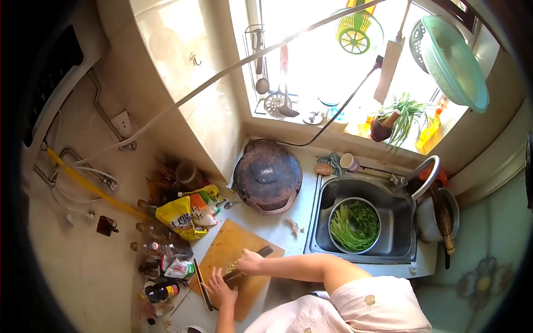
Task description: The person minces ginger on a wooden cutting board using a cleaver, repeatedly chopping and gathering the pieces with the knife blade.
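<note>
My right hand is closed around the handle of a kitchen knife, whose dark end sticks out past my fist. The blade lies low over a wooden cutting board. Small yellow-green chopped bits lie along the blade. My left hand rests on the board close to the blade tip, fingers spread and pointing away from me. Whatever may be under its fingertips is too small to make out. A long, thin dark object runs along the board's left edge, beside my left thumb.
A dark lidded electric pan stands behind the board. Right of it, a sink holds a metal basin of green vegetables. Seasoning bags and several bottles crowd the left side. A faucet arches over the sink.
</note>
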`<state>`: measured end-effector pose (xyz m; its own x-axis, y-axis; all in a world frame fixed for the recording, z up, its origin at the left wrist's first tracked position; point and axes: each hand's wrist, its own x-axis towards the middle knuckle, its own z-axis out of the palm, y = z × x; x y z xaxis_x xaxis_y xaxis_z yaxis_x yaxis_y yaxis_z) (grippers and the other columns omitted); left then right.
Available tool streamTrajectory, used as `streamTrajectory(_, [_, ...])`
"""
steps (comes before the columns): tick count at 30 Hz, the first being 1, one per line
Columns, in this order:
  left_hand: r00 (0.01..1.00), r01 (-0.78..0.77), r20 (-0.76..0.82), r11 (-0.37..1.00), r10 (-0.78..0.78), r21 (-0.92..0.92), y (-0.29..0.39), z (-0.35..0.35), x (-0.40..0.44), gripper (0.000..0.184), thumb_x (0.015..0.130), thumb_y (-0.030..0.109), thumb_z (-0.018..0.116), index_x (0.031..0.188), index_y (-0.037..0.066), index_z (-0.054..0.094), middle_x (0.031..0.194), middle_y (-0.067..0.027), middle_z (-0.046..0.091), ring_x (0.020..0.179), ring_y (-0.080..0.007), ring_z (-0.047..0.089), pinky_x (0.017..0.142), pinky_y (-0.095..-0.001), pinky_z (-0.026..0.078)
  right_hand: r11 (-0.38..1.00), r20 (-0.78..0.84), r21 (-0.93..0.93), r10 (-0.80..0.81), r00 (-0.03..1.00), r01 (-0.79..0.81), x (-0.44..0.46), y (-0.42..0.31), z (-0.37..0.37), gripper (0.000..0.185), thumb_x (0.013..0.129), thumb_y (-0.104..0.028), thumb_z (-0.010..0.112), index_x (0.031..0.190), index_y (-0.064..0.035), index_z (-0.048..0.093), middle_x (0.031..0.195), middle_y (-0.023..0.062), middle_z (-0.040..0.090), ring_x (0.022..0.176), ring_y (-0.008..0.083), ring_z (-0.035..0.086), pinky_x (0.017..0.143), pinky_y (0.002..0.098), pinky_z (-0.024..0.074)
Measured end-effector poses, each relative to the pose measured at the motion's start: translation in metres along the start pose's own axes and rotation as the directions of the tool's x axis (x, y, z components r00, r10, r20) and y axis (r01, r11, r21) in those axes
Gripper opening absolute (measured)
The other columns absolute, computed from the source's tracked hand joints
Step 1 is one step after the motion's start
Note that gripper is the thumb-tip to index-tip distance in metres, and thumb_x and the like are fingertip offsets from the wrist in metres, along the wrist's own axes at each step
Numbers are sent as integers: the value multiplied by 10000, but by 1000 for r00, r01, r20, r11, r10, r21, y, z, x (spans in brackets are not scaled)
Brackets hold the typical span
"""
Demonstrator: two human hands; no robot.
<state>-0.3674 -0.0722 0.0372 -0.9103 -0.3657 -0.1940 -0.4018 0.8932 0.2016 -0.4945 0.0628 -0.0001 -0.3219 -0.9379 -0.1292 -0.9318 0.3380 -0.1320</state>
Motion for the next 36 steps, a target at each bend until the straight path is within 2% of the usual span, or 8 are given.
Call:
streamTrajectory(8, [996,-82,-27,995,84,52,26,-5,-13,861,613,298,849,1357,194,429,1523,5,337,1401,-237,327,1179,-640,26,970,-51,211,134,990,-121,-50,17,15,197,843,-280,620,943,-109,611,656,20,663,629,202,659,786,386,424])
streamTrajectory(13, [999,-38,-26,999,38,8,-6,-6,5,874,610,341,861,1358,194,432,1517,-7,351,1410,-239,326,1189,-617,40,998,172,7,-65,983,65,14,10,-15,192,830,-302,649,868,-114,649,653,29,667,615,214,651,787,372,421])
streamTrajectory(18, [980,-171,-85,979,181,106,35,-19,12,842,620,354,860,1335,186,448,1502,-9,369,1403,-246,332,1185,-623,45,962,-114,259,123,986,-90,-33,39,12,278,864,-404,637,848,-127,636,593,47,636,581,233,644,691,378,451])
streamTrajectory(21, [999,18,-28,997,-20,-68,17,-6,21,845,605,378,865,1321,180,462,1479,-14,395,1389,-258,352,1178,-631,47,987,-80,147,84,993,-71,-3,24,13,213,817,-346,665,801,-136,695,646,25,672,629,222,671,678,376,457])
streamTrajectory(24, [990,-38,-140,999,33,-30,-10,-3,22,878,598,416,868,1335,165,463,1444,-29,445,1360,-274,394,1168,-614,112,997,13,-73,6,1000,-5,35,13,9,115,769,-237,657,744,-174,749,710,31,703,662,211,679,587,407,468])
streamTrajectory(26, [998,-62,26,998,62,-3,7,-21,18,824,658,397,837,1350,163,458,1461,-30,437,1361,-252,396,1170,-590,143,976,72,210,39,997,-53,17,33,13,140,772,-288,646,717,-184,721,709,38,697,658,220,680,544,395,492])
streamTrajectory(29, [993,-109,-38,993,111,36,36,-23,16,808,650,324,831,1354,184,460,1499,2,383,1384,-233,352,1151,-666,70,958,-146,284,0,989,42,-20,57,1,130,792,-304,643,776,-188,701,699,68,683,632,263,676,585,424,533])
streamTrajectory(36, [994,-33,-108,998,27,-55,-18,4,19,853,620,271,864,1356,225,435,1480,18,378,1370,-254,372,1146,-685,61,999,102,34,-25,995,22,21,19,-28,128,838,-192,596,838,-143,715,800,60,717,781,247,706,726,362,485])
